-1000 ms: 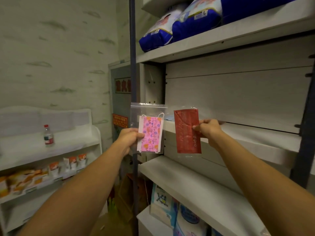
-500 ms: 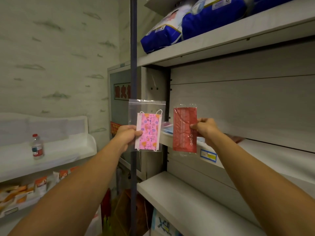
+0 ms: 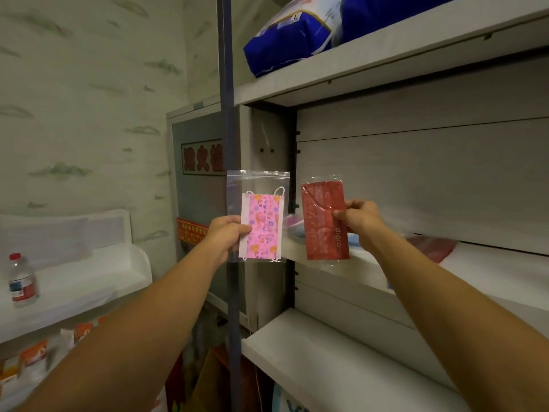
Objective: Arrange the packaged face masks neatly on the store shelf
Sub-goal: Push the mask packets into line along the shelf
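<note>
Red mask pack tilted since; label "oidio".

Both arms outstretched; fingers pinching

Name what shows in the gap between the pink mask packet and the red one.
Head view: between the pink mask packet and red mask packet, shelf upright and blurred masks on the shelf.

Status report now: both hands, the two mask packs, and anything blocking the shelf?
Left hand pinches pink mask pack. Right hand pinches red mask pack. Both upright, apart, before the shelf. Other masks already lie there.
</note>
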A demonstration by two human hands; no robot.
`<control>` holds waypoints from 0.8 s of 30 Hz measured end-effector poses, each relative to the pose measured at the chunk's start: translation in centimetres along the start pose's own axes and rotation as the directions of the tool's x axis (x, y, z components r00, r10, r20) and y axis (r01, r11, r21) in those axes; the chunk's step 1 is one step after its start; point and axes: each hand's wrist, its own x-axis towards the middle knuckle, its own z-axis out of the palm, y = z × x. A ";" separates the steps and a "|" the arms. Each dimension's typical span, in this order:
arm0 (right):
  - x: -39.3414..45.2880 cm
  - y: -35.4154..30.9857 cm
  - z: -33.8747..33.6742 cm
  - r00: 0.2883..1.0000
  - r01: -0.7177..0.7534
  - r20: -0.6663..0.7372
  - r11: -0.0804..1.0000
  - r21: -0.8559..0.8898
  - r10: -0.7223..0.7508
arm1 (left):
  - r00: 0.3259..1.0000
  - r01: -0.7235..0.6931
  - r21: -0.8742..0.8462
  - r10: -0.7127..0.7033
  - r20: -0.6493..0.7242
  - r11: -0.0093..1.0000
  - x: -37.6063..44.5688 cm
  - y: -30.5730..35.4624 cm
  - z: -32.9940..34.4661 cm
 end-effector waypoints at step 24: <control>9.2 2.5 2.4 0.986 0.021 -0.164 0.999 0.032 -0.015 | 0.985 -0.009 -0.012 0.011 0.172 1.000 18.1 -3.2 5.1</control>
